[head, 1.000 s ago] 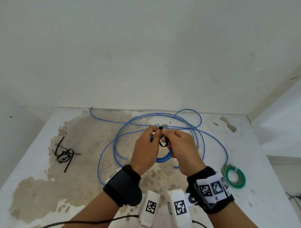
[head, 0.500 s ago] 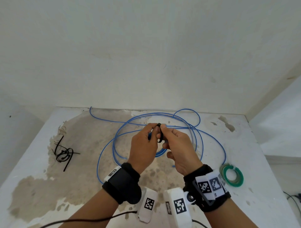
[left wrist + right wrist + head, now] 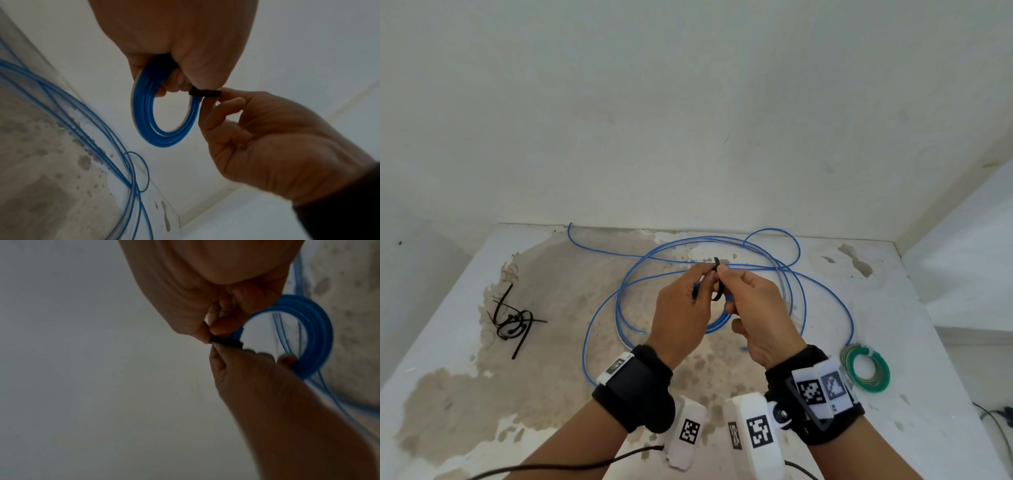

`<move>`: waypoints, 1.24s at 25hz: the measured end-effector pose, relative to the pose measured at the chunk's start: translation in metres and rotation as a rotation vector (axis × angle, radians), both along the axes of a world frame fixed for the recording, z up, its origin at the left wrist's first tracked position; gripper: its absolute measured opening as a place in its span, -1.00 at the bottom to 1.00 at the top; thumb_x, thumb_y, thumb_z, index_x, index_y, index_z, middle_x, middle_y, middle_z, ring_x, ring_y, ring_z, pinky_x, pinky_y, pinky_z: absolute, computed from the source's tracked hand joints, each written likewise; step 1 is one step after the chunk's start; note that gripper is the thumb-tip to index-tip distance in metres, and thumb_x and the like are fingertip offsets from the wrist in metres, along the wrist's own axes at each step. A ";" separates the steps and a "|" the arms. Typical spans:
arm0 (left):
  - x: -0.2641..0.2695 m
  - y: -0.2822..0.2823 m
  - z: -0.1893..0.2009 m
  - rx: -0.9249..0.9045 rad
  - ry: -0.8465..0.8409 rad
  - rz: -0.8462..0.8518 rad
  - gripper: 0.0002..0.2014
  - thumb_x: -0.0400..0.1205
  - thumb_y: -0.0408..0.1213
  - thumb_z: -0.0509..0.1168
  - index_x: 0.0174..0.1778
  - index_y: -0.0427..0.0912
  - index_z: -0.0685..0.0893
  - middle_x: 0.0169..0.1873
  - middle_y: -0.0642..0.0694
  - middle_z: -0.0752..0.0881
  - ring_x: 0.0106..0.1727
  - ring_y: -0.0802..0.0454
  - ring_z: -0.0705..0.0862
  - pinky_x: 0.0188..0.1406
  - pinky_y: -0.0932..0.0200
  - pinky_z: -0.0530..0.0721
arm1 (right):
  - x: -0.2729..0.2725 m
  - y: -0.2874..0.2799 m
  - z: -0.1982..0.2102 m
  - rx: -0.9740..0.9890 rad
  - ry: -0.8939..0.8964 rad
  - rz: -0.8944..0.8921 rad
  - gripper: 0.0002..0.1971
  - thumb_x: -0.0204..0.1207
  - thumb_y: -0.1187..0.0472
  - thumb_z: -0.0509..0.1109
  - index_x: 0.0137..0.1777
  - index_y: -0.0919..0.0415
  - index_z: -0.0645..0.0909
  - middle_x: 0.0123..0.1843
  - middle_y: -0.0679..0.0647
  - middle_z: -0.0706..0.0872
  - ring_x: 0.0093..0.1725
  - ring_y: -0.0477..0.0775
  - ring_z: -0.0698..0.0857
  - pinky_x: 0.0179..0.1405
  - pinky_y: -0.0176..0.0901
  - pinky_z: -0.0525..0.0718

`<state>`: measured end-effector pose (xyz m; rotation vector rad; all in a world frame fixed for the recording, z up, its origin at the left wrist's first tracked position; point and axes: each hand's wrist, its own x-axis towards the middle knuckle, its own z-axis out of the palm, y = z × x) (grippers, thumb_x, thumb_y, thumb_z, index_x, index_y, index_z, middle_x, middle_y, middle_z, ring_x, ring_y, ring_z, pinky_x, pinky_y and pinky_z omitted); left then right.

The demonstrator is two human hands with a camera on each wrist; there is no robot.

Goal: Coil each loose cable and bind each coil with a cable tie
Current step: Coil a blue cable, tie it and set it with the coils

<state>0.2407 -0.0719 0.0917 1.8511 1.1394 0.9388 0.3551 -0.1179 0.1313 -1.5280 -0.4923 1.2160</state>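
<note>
Black plastic cable tie (image 3: 204, 93) sits pinched between two hands above a worn table, wrapped around a small, tight coil of blue cable (image 3: 164, 113). The person's left hand (image 3: 681, 310) curls its fingers round the top of the coil and nips one side of the tie between thumb and forefinger; the right hand (image 3: 760, 315) pinches the other side with thumb and forefinger tip, its remaining fingers loosely folded into the palm. Seen from the left wrist, the coil hangs below the left hand as a neat ring of several turns, the tie crossing its upper right edge. From the right wrist (a dim, blurred view) the same ring shows behind both sets of fingertips (image 3: 202, 332).

Beneath the hands, loose blue cable (image 3: 774, 267) sprawls in wide loops over the white table with its peeled, stained patch (image 3: 551, 342), one end reaching the back wall. A small heap of spare black cable ties (image 3: 512, 323) lies well apart at the table's left side. Near the right edge rests a finished green cable coil (image 3: 866, 371), bound by a pale tie.
</note>
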 end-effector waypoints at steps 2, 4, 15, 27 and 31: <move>-0.002 -0.001 0.000 -0.083 0.001 -0.039 -0.79 0.81 -0.14 0.18 0.15 0.10 0.74 -0.39 0.21 0.69 -0.46 0.18 0.54 -0.43 0.40 0.44 | 0.007 0.002 0.000 -0.004 -0.154 0.050 -0.67 0.66 -0.10 0.42 -0.07 0.17 0.76 -0.24 -0.06 0.77 -0.53 -0.25 0.51 -0.56 -0.38 0.39; -0.004 -0.005 0.000 -0.161 0.011 -0.087 -0.78 0.81 -0.14 0.17 0.16 0.12 0.74 -0.41 0.29 0.67 -0.47 0.25 0.52 -0.39 0.42 0.46 | 0.017 0.008 0.001 -0.022 -0.240 0.110 -0.65 0.66 -0.07 0.43 -0.04 0.26 0.77 -0.19 -0.01 0.79 -0.53 -0.29 0.53 -0.51 -0.43 0.39; -0.002 -0.008 0.007 -0.553 -0.172 -0.038 -0.74 0.78 0.01 0.20 0.05 -0.12 0.58 -0.49 0.03 0.47 -0.53 0.13 0.40 -0.48 0.16 0.57 | 0.032 0.020 0.005 0.069 -0.292 0.159 -0.71 0.68 0.05 0.43 0.02 0.32 0.77 -0.16 -0.06 0.80 -0.40 -0.41 0.61 -0.31 -0.48 0.51; -0.005 -0.007 0.015 -0.464 -0.163 -0.164 -0.78 0.79 -0.08 0.19 -0.08 -0.13 0.51 -0.57 0.06 0.40 -0.51 0.04 0.26 -0.51 0.03 0.36 | 0.033 0.034 -0.008 0.144 -0.370 0.085 -0.75 0.65 0.04 0.46 -0.19 0.17 0.75 -0.08 0.19 0.86 0.03 0.21 0.81 0.19 0.05 0.72; -0.007 -0.008 0.016 -0.477 -0.160 -0.215 -0.80 0.80 -0.13 0.19 -0.10 -0.12 0.50 -0.59 0.12 0.47 -0.51 0.06 0.25 -0.48 -0.01 0.30 | 0.040 0.044 -0.011 0.141 -0.389 -0.001 -0.74 0.65 0.05 0.46 -0.22 0.17 0.74 -0.11 0.23 0.84 -0.14 0.06 0.76 0.10 -0.02 0.74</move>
